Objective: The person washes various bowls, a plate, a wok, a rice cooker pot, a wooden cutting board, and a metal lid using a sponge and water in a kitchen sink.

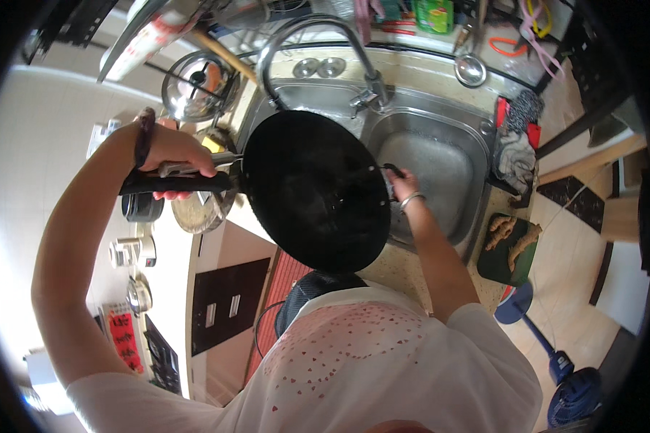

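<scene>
A large black wok is held up in front of me, over the edge of the double-basin sink. My left hand, with a dark band at the wrist, grips its long black handle and also holds a metal utensil whose shaft runs toward the wok. On the far side, my right hand, wearing a bracelet, is closed around the wok's small black side handle. Behind the wok rises the curved chrome faucet.
The right steel basin lies beyond my right hand. Ginger roots rest on a green tray at the counter's right end, near bunched cloths. A ladle hangs at the back. A round chopping board is at the left.
</scene>
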`<state>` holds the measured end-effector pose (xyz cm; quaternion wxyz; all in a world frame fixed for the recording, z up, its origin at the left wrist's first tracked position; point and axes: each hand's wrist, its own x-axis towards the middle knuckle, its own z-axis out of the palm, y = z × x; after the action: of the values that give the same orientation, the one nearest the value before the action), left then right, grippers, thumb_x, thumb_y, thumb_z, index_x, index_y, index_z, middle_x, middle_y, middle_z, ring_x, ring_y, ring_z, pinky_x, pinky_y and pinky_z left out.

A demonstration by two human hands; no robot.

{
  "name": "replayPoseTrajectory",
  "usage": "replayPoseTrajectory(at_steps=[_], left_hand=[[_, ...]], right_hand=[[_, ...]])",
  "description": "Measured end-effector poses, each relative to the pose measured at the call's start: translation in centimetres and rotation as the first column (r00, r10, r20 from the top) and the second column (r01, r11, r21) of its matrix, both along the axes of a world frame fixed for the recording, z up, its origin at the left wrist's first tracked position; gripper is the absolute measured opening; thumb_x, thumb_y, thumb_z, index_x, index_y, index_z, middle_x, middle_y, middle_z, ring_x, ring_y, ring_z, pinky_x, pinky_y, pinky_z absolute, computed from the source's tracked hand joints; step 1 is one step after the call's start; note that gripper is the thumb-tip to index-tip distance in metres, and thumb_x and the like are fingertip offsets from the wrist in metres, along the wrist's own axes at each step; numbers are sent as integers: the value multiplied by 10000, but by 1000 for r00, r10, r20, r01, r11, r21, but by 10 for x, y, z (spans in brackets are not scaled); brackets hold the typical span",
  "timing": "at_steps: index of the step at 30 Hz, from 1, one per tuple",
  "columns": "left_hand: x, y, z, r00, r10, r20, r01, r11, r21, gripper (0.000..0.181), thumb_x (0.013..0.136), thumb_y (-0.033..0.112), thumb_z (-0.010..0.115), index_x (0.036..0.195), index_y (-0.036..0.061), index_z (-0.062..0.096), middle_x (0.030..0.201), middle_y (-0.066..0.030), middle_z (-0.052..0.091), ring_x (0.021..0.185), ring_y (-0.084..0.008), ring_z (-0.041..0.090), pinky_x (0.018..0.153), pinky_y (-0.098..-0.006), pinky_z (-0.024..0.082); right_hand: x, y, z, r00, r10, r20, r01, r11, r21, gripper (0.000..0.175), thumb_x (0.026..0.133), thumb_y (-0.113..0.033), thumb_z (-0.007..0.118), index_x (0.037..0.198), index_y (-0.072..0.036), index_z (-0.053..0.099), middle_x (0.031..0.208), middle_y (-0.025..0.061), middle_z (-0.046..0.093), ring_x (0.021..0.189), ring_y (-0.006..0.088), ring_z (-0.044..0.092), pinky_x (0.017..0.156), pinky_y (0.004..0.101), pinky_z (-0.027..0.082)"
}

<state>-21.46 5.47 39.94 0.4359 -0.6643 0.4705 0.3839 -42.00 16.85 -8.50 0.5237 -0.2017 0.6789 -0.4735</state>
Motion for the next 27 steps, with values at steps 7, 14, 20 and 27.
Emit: replayPoseTrajectory(at_steps=[7,14,20,27], left_hand=[[115,6,-63,935,189,-302,-168,981,93,252,839,300,585,914,59,568,666,-80,585,497,-150,556,440,-262,459],[174,3,-128,833,353,-425,-240,924,297,266,842,328,558,960,92,593,639,-64,576,460,-137,529,424,-267,437],[257,15,-150,607,533,-589,-295,840,456,421,831,376,504,1034,18,595,623,-55,557,454,-127,518,422,-241,428],[312,66,-199,334,533,-778,-519,793,320,401,729,159,634,1080,-8,534,702,-63,586,560,-154,577,521,-283,509]], right_hand=[[-77,25,78,858,-13,513,78,992,-104,168,791,-139,680,900,-77,568,723,-20,527,530,32,420,399,179,291],[-100,-1,133,905,-55,423,153,968,-201,286,828,-1,544,1108,52,523,926,158,586,722,182,596,543,240,498],[-37,-72,167,918,-21,396,149,943,-296,267,853,45,459,1114,87,491,1034,222,549,896,320,621,788,431,555],[24,-178,175,923,181,340,-38,921,-388,294,901,-15,415,1184,23,489,1045,168,591,872,263,633,752,376,538]])
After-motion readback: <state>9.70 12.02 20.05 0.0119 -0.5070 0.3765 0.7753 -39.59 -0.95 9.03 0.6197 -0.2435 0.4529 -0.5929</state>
